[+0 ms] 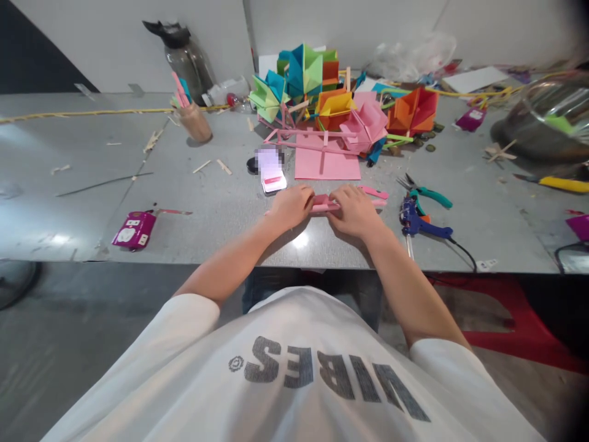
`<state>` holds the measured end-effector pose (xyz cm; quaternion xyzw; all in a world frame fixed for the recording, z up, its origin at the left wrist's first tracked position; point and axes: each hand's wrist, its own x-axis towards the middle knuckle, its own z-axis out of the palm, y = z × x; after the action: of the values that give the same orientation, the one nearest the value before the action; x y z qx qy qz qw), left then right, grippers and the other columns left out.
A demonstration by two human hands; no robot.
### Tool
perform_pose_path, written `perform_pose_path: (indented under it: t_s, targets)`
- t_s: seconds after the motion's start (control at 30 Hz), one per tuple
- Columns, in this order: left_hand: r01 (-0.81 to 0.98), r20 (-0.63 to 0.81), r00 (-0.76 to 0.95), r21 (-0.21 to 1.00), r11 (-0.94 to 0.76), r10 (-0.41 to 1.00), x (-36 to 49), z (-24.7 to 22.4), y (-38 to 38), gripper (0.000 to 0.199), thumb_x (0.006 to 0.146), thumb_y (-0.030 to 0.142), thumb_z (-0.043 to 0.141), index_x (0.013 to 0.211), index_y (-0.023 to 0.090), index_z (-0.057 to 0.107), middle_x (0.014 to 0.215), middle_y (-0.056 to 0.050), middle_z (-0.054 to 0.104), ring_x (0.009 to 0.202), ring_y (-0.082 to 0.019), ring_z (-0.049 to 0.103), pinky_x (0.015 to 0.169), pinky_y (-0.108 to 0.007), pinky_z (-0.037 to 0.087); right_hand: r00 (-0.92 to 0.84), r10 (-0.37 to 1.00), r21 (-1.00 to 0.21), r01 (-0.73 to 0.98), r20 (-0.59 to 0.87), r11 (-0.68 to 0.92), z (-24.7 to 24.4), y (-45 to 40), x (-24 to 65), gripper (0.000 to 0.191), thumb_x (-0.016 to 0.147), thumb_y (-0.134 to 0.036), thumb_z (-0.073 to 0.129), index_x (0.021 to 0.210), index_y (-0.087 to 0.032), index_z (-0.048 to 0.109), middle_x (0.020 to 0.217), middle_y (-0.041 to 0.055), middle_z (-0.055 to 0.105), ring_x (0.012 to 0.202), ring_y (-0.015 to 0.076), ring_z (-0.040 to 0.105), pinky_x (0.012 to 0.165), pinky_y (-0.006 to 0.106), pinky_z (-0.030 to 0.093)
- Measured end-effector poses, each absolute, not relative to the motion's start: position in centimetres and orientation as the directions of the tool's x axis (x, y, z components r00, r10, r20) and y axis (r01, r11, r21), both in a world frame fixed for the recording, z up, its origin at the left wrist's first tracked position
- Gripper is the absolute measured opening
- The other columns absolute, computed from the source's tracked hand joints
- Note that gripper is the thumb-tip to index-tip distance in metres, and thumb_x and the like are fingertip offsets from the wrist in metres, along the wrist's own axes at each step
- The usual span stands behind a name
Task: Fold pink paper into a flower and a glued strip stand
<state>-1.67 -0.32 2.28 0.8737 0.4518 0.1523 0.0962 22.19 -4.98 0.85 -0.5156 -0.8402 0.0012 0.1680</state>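
Observation:
Both my hands hold a narrow pink paper piece near the front edge of the grey table. My left hand has its fingers closed on its left part, and my right hand grips its right part. A pink-handled tool lies just beyond my right hand, partly hidden by it. Behind the hands, a pink sheet lies flat under a pink stick frame. A phone lies beyond my left hand.
Colourful folded paper shapes stand at the back. On the right are a blue glue gun, green-handled pliers, a yellow cutter and a large glass bowl. Leftward are a stick cup, a bottle and a purple pack.

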Motion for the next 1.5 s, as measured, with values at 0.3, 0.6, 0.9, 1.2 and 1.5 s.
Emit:
perform_pose_path:
  t_s: [0.3,0.6,0.9,1.2,1.5]
  targets:
    - [0.710,0.239,0.373,0.548,-0.442,0.896,-2.0,3.5,-0.1,0.026,0.113,0.030,0.060,0.091,0.021,0.071,0.101,-0.010,0.083,0.093,-0.025,0.073,0.083,-0.039,0.050,-0.511,0.835,-0.014,0.851,0.203,0.525,1.7,-5.9,18.9,0.056,0.107,-0.050,0.066,0.146,-0.011,0.070,0.145,0.0271,0.073,0.127,0.0452,0.060,0.106,0.055,0.044]
    - [0.698,0.239,0.277,0.616,-0.366,0.931,-3.0,3.8,1.2,0.023,0.111,0.025,0.058,0.093,0.022,0.072,0.097,-0.009,0.082,0.090,-0.024,0.072,0.084,-0.039,0.053,-0.619,0.778,-0.068,0.776,0.106,0.627,2.0,-7.1,17.4,0.052,0.108,-0.058,0.071,0.135,-0.013,0.075,0.127,0.0207,0.076,0.121,0.0392,0.063,0.105,0.048,0.042]
    - [0.729,0.215,0.192,0.623,-0.286,0.958,-4.0,3.8,2.7,0.024,0.114,0.028,0.056,0.105,0.023,0.077,0.108,-0.010,0.083,0.102,-0.026,0.075,0.092,-0.040,0.054,-0.562,0.827,-0.050,0.826,0.010,0.561,2.4,-8.6,17.4,0.057,0.105,-0.067,0.073,0.127,-0.015,0.076,0.125,0.0201,0.077,0.118,0.0388,0.066,0.102,0.046,0.040]
    - [0.775,0.206,0.120,0.592,-0.222,0.971,-4.7,3.6,4.4,0.021,0.117,0.025,0.055,0.109,0.024,0.075,0.119,-0.010,0.083,0.111,-0.025,0.073,0.092,-0.038,0.050,-0.525,0.850,-0.035,0.851,-0.050,0.524,2.7,-11.7,19.3,0.065,0.102,-0.072,0.077,0.133,-0.015,0.074,0.125,0.0186,0.080,0.115,0.0379,0.072,0.102,0.046,0.042]
    - [0.787,0.216,0.036,0.595,-0.160,0.976,-7.7,4.2,5.5,0.030,0.118,0.033,0.048,0.120,0.027,0.077,0.132,-0.015,0.079,0.132,-0.035,0.072,0.113,-0.048,0.049,-0.576,0.805,-0.103,0.800,0.138,0.591,1.0,-15.7,19.5,0.022,0.114,-0.039,0.067,0.120,-0.019,0.075,0.132,0.0181,0.080,0.119,0.0340,0.069,0.102,0.045,0.046]
